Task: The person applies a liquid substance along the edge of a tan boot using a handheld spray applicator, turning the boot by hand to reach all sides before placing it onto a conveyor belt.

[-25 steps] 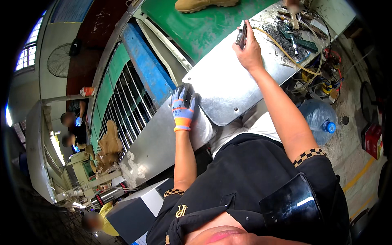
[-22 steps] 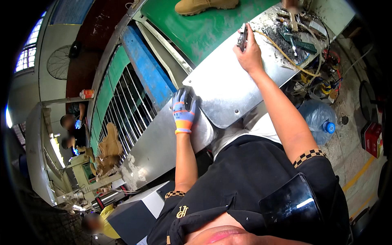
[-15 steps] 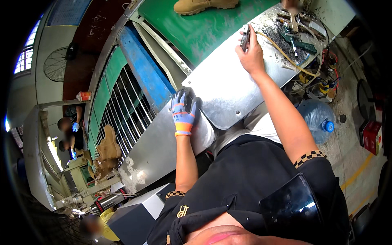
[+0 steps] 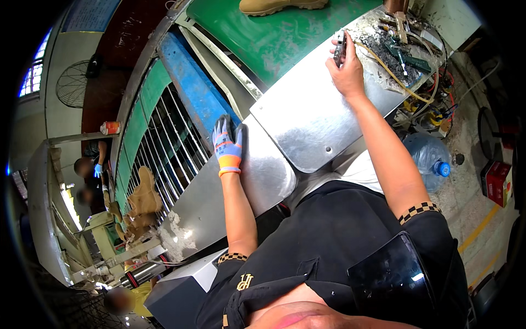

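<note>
My left hand (image 4: 228, 148), in a grey-blue and orange work glove, lies with fingers stretched on the bare metal edge beside a blue metal beam (image 4: 197, 88). It holds nothing. My right hand (image 4: 349, 77), ungloved, is closed round a small dark metal hand tool (image 4: 340, 48) whose exact kind I cannot make out. That hand is above the far part of a shiny metal plate (image 4: 312, 120). Beyond it, a tan boot (image 4: 282, 6) lies on a green belt (image 4: 257, 41), partly cut off by the picture's top.
Tools and dark scraps surround a green-handled tool (image 4: 413, 63) at the far right, with a yellowish hose (image 4: 392, 74). A large water bottle (image 4: 426, 156) stands on the floor. More tan boots (image 4: 144, 194) are by the barred rack at left, where people in gloves work.
My left hand has slid left along the metal, away from the shiny plate towards the blue beam. My right hand, still gripping the small tool, appears slightly further right as the view shifts.
</note>
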